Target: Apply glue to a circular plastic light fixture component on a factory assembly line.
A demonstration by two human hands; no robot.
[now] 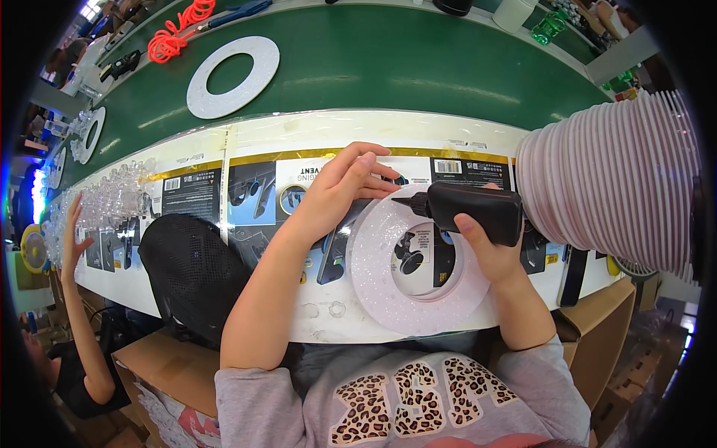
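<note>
My right hand (489, 246) grips a black squeeze bottle (474, 209) held on its side. Its narrow nozzle points left over the upper part of a white, glittery flat ring (381, 291). The ring lies in front of me on a printed sheet (328, 310), and a second edge shows along its inner rim, so two rings may be stacked. At the ring's upper left edge is my left hand (340, 183), fingers stretched out and holding nothing. Whether its fingertips touch the ring is hard to see.
A large stack of similar rings (605, 183) stands at the right. Another ring (198, 97) lies on the green surface (358, 63) beyond. At left are a black mesh cap (190, 269), clear plastic pieces (104, 201) and a co-worker's hand (72, 243). Cardboard boxes (168, 362) stand below the edge.
</note>
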